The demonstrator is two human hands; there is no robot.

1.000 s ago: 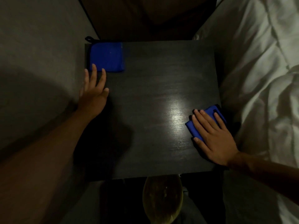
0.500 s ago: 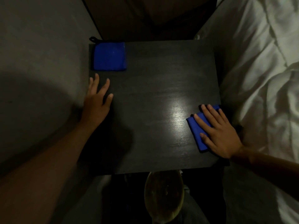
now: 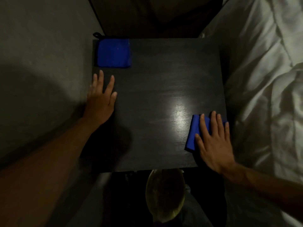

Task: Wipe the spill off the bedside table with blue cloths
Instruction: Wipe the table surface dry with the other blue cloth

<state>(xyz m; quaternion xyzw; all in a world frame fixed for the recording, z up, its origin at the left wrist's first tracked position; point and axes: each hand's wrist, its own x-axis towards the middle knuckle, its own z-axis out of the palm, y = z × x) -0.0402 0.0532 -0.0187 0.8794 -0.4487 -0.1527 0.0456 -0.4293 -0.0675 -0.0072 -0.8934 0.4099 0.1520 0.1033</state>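
Observation:
The dark wooden bedside table (image 3: 155,76) fills the middle of the view. My right hand (image 3: 214,145) presses flat on a folded blue cloth (image 3: 192,133) at the table's near right edge, fingers spread over it. A second blue cloth (image 3: 113,53) lies folded square in the far left corner, with a black loop (image 3: 96,34) at its corner. My left hand (image 3: 100,102) rests flat on the table's left edge, fingers apart, a short gap below that cloth and holding nothing. A bright glare (image 3: 178,115) shines on the wood left of the right-hand cloth; no spill can be told.
White rumpled bedding (image 3: 262,79) runs along the table's right side. A grey wall (image 3: 41,63) borders the left side. A yellowish rounded object (image 3: 164,195) sits below the table's front edge. Dark furniture stands behind the table.
My left hand has drawn back toward me, away from the far-left cloth. My right hand has turned and slid the cloth slightly along the right edge.

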